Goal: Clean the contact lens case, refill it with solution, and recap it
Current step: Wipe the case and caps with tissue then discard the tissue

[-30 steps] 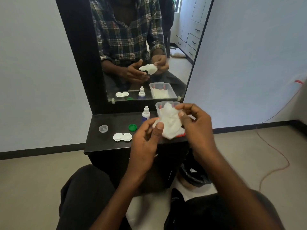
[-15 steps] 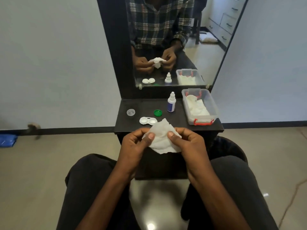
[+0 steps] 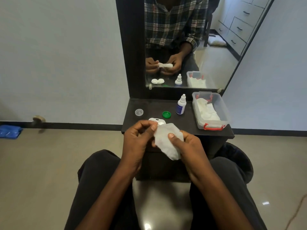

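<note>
On the dark shelf (image 3: 187, 125) below the mirror, a clear bin (image 3: 223, 112) with red latches holds white tissues, beside a capped solution bottle (image 3: 180, 107). The white lens case (image 3: 157, 121) lies uncapped at the front edge, with a green cap (image 3: 166, 114) and a clear cap (image 3: 139, 112) behind it. In front, the left hand (image 3: 137, 138) and right hand (image 3: 187, 145) each pinch a white tissue (image 3: 167, 140).
</note>
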